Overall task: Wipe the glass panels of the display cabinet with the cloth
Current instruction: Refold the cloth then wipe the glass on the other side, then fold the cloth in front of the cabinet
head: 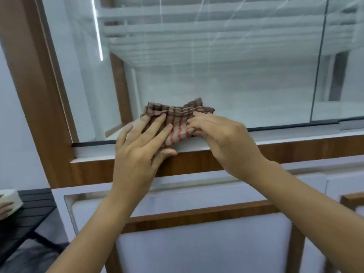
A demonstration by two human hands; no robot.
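A crumpled brown and red checked cloth [178,120] is pressed against the bottom of the large glass panel [216,75] of the display cabinet, just above its lower track. My left hand [141,148] lies flat on the cloth's left side, fingers spread and thumb hooked under it by the ledge. My right hand [220,134] grips the cloth's right side with curled fingers. A second glass panel [342,66] overlaps on the right. The cloth's lower part is hidden under both hands.
A wooden frame [33,85] borders the glass on the left, and a wood-edged white ledge [295,142] runs below it. White lower cabinet panels [197,243] stand beneath. At far left a black slatted table [29,211] holds a white box [10,200] touched by another person's hand.
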